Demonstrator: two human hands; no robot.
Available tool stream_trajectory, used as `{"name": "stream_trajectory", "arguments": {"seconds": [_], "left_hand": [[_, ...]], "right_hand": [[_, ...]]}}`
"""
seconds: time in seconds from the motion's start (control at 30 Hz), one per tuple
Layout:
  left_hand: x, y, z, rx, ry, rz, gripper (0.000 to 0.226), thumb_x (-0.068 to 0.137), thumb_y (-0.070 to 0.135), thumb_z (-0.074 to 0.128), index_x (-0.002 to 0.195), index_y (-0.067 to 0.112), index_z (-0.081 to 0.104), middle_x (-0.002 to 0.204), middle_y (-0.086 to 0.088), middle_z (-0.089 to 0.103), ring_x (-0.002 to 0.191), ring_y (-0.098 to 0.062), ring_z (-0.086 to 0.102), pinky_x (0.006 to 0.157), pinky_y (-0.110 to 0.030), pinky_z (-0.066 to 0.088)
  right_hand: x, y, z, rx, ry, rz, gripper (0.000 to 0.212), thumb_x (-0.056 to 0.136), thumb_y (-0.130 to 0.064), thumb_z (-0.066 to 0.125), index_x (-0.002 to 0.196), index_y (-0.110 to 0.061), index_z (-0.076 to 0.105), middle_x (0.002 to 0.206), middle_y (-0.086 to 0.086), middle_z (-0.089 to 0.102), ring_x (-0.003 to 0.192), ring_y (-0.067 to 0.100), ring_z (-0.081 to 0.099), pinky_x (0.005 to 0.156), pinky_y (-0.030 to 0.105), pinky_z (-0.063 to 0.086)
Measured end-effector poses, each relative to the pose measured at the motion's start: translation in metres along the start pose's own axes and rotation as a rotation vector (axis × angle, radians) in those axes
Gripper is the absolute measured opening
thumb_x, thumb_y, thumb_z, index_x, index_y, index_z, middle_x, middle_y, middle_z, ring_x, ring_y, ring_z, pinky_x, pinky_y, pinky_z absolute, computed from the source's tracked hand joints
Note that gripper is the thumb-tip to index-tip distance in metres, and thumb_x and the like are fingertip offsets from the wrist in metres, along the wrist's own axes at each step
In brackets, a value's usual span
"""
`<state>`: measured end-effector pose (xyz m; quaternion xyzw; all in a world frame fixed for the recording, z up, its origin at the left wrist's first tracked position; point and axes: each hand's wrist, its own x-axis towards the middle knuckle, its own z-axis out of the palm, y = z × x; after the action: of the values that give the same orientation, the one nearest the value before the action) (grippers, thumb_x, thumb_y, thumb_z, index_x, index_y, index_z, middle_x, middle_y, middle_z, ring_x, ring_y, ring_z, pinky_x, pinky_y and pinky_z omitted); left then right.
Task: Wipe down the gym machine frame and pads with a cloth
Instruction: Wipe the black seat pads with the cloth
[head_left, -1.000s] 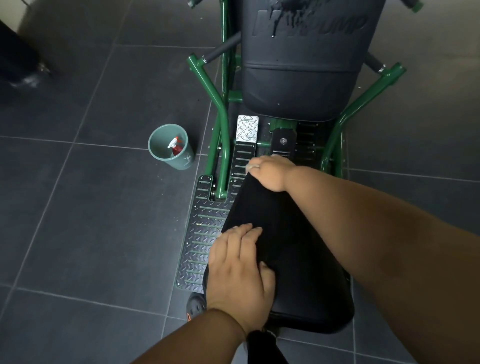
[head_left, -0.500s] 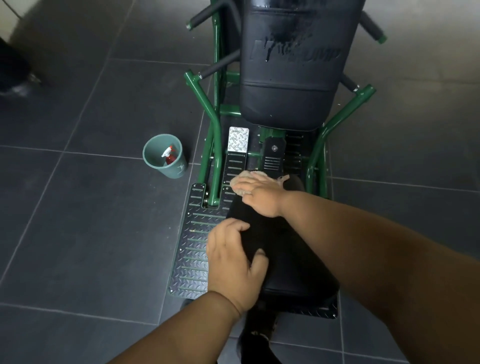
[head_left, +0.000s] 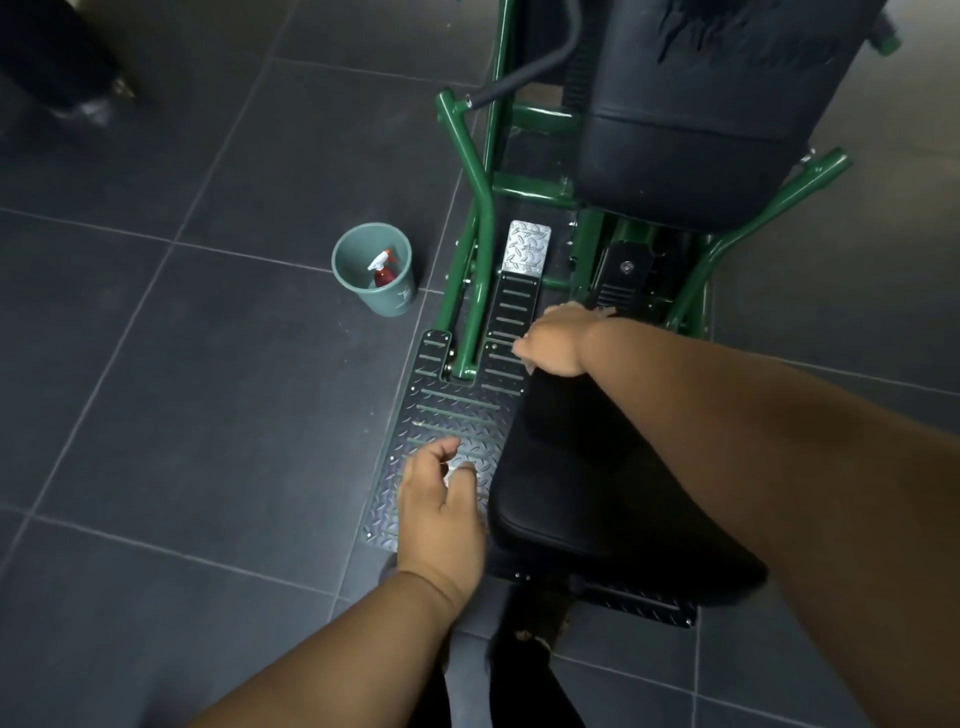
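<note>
The gym machine has a green tube frame (head_left: 475, 171), a black seat pad (head_left: 597, 467) and a black back pad (head_left: 691, 145) with wet streaks near its top. My right hand (head_left: 556, 343) curls over the far end of the seat pad with a pale cloth (head_left: 603, 312) under it; only slivers of the cloth show at the hand's edges. My left hand (head_left: 441, 509) hovers left of the seat pad, over the diamond-pattern foot plate (head_left: 447, 410). Its fingers are loosely curled and hold nothing.
A green bucket (head_left: 347, 262) with a red spray bottle (head_left: 382, 270) inside stands on the dark tiled floor left of the frame. A dark object (head_left: 67, 67) sits at the top left. My foot (head_left: 524, 654) is below the seat.
My left hand has come off the seat pad and moved left over the foot plate. My right hand with the cloth has stayed at the pad's far end, shifting toward its left corner.
</note>
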<state>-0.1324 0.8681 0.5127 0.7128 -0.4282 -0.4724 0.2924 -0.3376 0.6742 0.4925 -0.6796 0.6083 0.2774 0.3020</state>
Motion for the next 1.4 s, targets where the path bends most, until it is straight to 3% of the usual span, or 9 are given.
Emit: {"name": "stream_trajectory", "arguments": {"seconds": [0.1,0.2,0.33,0.47,0.67,0.83,0.97,1.2,1.4], "left_hand": [[0.013,0.002,0.0,-0.186,-0.024,-0.179,0.018,0.104,0.03,0.049,0.112,0.023,0.063,0.115,0.004,0.064,0.109,-0.016,0.059,0.094,-0.018,0.045],[0.025,0.001,-0.013,-0.213,-0.004,-0.241,0.048,0.089,0.065,0.04,0.108,0.028,0.064,0.119,0.005,0.067,0.118,-0.023,0.06,0.111,-0.046,0.044],[0.033,0.014,-0.032,-0.248,0.0,-0.246,0.068,0.087,0.068,0.033,0.121,0.019,0.067,0.127,-0.005,0.068,0.122,-0.028,0.06,0.109,-0.046,0.042],[0.032,0.018,-0.043,-0.168,-0.135,-0.252,0.059,0.093,0.065,0.041,0.112,0.018,0.071,0.113,-0.003,0.073,0.111,-0.027,0.064,0.101,-0.042,0.046],[0.032,0.007,-0.045,-0.045,-0.211,-0.245,0.044,0.092,0.051,0.042,0.106,0.021,0.071,0.112,-0.005,0.073,0.111,-0.028,0.066,0.096,-0.041,0.052],[0.042,-0.014,-0.052,-0.071,-0.184,-0.339,0.044,0.088,0.05,0.037,0.098,0.024,0.071,0.105,-0.003,0.073,0.102,-0.026,0.063,0.099,-0.043,0.046],[0.045,-0.02,-0.053,-0.138,-0.143,-0.381,0.051,0.085,0.055,0.037,0.098,0.02,0.072,0.103,-0.006,0.073,0.091,-0.023,0.061,0.087,-0.039,0.045],[0.055,-0.016,-0.046,-0.167,-0.152,-0.443,0.048,0.11,0.045,0.037,0.095,0.015,0.071,0.093,-0.006,0.072,0.082,-0.021,0.059,0.083,-0.038,0.039],[0.057,0.0,-0.036,-0.169,-0.2,-0.409,0.047,0.111,0.043,0.037,0.095,0.013,0.068,0.088,-0.006,0.069,0.077,-0.02,0.055,0.078,-0.037,0.038]], "right_hand": [[-0.021,-0.014,0.021,0.044,0.007,-0.091,0.056,0.101,-0.056,0.028,0.094,-0.034,0.078,0.118,0.002,0.061,0.123,0.027,0.048,0.112,0.08,0.014],[-0.059,-0.037,0.047,0.017,0.057,-0.25,0.065,0.094,-0.062,0.014,0.098,-0.039,0.075,0.117,-0.008,0.065,0.124,0.021,0.047,0.11,0.085,0.002],[-0.114,-0.068,0.076,0.001,0.146,-0.44,0.068,0.094,-0.056,0.011,0.092,-0.029,0.074,0.099,-0.013,0.067,0.105,0.014,0.05,0.109,0.056,0.026],[-0.154,-0.085,0.105,-0.08,0.443,-0.628,0.052,0.098,-0.044,0.031,0.077,-0.025,0.074,0.08,-0.008,0.065,0.089,0.02,0.052,0.094,0.051,0.04],[-0.121,-0.083,0.054,-0.147,0.056,-0.448,0.061,0.1,-0.053,0.017,0.094,-0.028,0.072,0.1,-0.007,0.066,0.101,0.018,0.05,0.105,0.053,0.037],[-0.068,-0.05,0.038,-0.078,-0.04,-0.215,0.073,0.083,-0.065,0.006,0.104,-0.036,0.07,0.12,0.001,0.064,0.112,0.021,0.044,0.114,0.06,0.032],[-0.091,-0.052,0.063,-0.089,0.202,-0.315,0.064,0.094,-0.056,0.009,0.085,-0.03,0.067,0.099,-0.013,0.064,0.11,0.017,0.05,0.111,0.052,0.035],[-0.17,-0.062,0.119,-0.045,0.458,-0.41,0.06,0.095,-0.048,0.042,0.15,-0.03,0.052,0.162,-0.002,0.045,0.152,0.03,0.032,0.117,0.059,0.03],[-0.186,-0.039,0.127,0.04,0.467,-0.368,0.062,0.106,-0.039,0.038,0.166,-0.029,0.027,0.174,-0.003,0.019,0.161,0.022,0.012,0.13,0.048,0.011]]}}
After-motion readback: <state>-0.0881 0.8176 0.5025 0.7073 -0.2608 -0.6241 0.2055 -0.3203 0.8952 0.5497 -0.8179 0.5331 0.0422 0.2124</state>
